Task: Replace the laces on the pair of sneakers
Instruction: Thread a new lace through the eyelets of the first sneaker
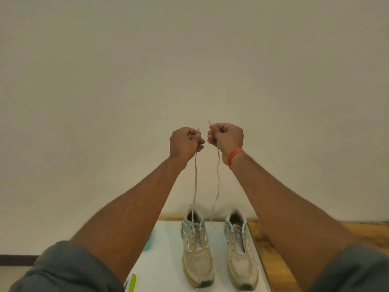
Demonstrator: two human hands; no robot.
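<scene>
The lace runs up from the left sneaker to both of your raised fists: your left hand has its fingers curled tight round one end, and your right hand is clamped the same way on the other, with a short tip poking out above each fist. The two strands hang nearly straight down. The left one reaches the shoe's opening, and the right one ends loosely just above the shoe, so I cannot tell exactly where it enters. It looks threaded only through the lowest eyelets.

You seem to be evening the two ends. Bring your fists level and side by side, keep a light, equal pull on both strands, and let the lace slide through the bottom eyelets until the tips match. Don't yank, or the shoe may lift or tip off the white table.

The left sneaker sits on that table with its toe toward you and its heel toward the wall, its long axis running straight away from you. The right sneaker lies just beside it, parallel, pointing the same way, without a lace that I can see.
</scene>
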